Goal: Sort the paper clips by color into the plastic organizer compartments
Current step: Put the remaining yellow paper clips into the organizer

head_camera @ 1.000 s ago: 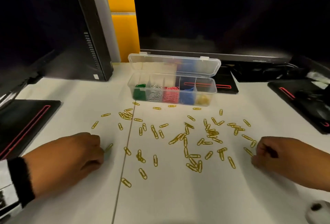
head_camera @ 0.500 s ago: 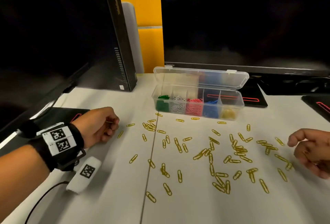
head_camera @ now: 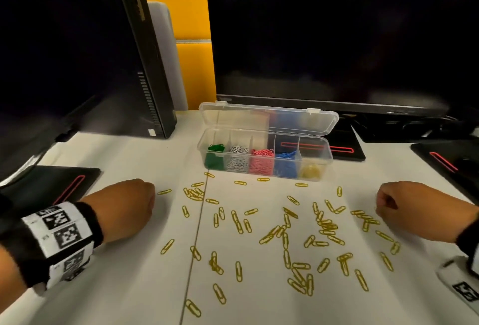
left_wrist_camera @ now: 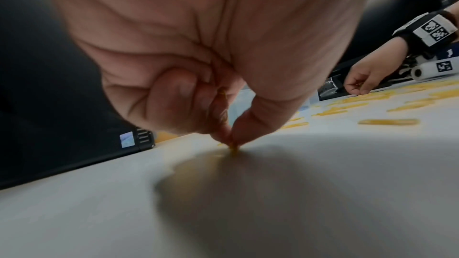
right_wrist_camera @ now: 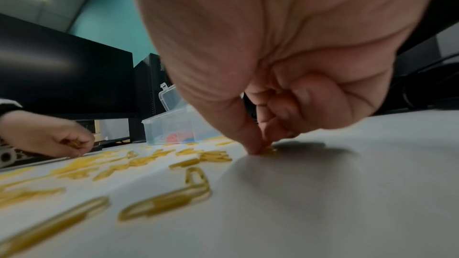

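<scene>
Both hands have shifted since the earlier frame, the left from the near-left edge toward the clip scatter, the right farther right. Head view: left hand (head_camera: 124, 204) and right hand (head_camera: 404, 208) rest curled on the table (head_camera: 129, 286); yellow paper clips (head_camera: 285, 236) lie scattered near the organizer (head_camera: 264, 155), its far-right compartment sparsely filled. Left wrist view: fingertips (left_wrist_camera: 229, 134) pinch a yellow clip (left_wrist_camera: 233, 149) at the surface. Right wrist view: thumb and finger likewise pinch a clip (right_wrist_camera: 269, 149). Gathering of yellows appears under way.
</scene>
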Motion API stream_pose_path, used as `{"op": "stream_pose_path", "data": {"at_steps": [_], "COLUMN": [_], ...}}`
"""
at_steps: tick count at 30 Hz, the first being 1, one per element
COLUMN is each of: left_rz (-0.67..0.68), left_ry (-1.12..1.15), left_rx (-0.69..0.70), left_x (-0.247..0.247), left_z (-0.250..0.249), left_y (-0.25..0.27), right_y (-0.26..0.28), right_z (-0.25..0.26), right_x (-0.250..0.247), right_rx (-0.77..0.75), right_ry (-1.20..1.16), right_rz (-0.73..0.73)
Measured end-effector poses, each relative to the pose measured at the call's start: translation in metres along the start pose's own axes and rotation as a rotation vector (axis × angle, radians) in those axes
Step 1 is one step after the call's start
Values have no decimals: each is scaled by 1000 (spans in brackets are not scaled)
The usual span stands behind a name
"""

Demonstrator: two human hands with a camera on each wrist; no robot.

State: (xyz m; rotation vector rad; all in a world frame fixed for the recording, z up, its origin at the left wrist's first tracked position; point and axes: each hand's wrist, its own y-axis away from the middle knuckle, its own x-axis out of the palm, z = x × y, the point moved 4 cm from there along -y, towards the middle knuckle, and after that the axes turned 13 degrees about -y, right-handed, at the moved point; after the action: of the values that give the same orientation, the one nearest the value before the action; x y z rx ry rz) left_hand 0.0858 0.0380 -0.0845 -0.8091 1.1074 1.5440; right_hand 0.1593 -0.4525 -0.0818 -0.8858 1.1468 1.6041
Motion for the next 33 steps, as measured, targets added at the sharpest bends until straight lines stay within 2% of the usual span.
{"op": "stream_pose_path", "data": {"at_steps": [2,3,4,6,7,8,11,13,15,17,18,20,21,23,24,25,27,31,33], "left_rz": [58,72,94,182,214,226,174,157,212,318,350,312,250,133,85,54,27,24,24], "left_ry": [98,265,513,1164,1418,1549,1502,1445,1486,1583,1603,1525,1352,773,520,365,242,25,-56], "left_rx": [-35,-82,-167,-341,-372,-354,-230,-217,-243,-271,-276,-263,-231,-123,-67,-36,-1,15,53], "left_x": [-2,-2,-2,-2,-3,-5,-12,-14,-13,-12,-12,-13,-15,-15,-17,-20,-20,-13,-15], "left_z": [1,7,13,23,26,28,30,29,24,17,14,12,14,16,14,11,7,-6,-12], "left_y": [-7,-14,-19,-22,-22,-22,-25,-28,-32,-32,-33,-36,-37,-38,-37,-35,-35,-29,-28], "right_y": [-7,-11,-14,-19,-20,-21,-27,-29,-31,-34,-36,-40,-42,-43,-44,-45,-47,-43,-36], "right_z": [2,1,-1,-4,-5,-6,-8,-1,10,21,24,31,39,55,60,65,72,79,80], "right_x": [2,2,1,-6,-9,-12,-11,-8,-7,-8,-9,-13,-12,-6,-3,0,1,1,-10], "right_rx": [10,13,14,11,6,11,108,184,231,268,264,183,122,80,81,76,62,50,28], "right_ry": [16,20,16,-42,-117,-239,-758,-1017,-1206,-1248,-1103,-542,-285,-28,11,40,53,80,66], "right_rz": [44,66,88,118,126,129,158,208,269,284,247,144,96,60,47,34,36,173,183]}}
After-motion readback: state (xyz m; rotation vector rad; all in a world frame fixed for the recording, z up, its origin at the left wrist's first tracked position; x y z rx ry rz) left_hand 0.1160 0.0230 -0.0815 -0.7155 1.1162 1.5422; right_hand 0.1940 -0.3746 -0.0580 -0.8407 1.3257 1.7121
